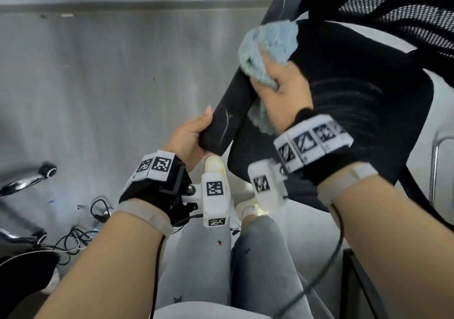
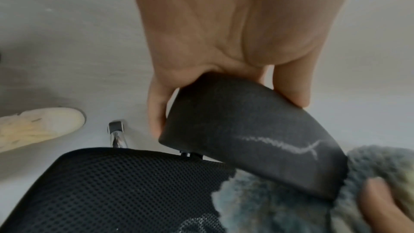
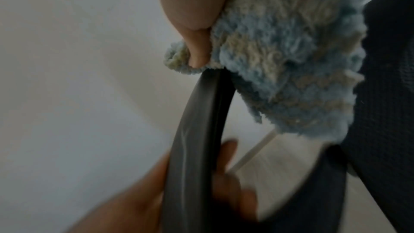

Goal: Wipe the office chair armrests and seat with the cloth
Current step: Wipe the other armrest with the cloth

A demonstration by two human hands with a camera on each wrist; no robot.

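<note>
A black office chair stands in front of me with a mesh seat (image 1: pixel 356 92) and mesh back (image 1: pixel 398 6). Its near armrest (image 1: pixel 231 112) is a black padded bar with a pale scratch. My left hand (image 1: pixel 189 134) grips the front end of that armrest (image 2: pixel 246 130), fingers curled round it. My right hand (image 1: pixel 282 90) holds a fluffy light-blue cloth (image 1: pixel 267 46) wrapped over the armrest further back. In the right wrist view the cloth (image 3: pixel 291 59) hangs beside the armrest (image 3: pixel 192 130) with the thumb pressed into it.
Grey floor (image 1: pixel 98 85) lies to the left. A chrome chair base with a castor (image 1: pixel 46 170) and tangled cables (image 1: pixel 81 232) sit at lower left. My legs in grey trousers (image 1: pixel 208 257) and pale shoes (image 2: pixel 38 127) are below. A metal frame (image 1: pixel 437 166) stands at right.
</note>
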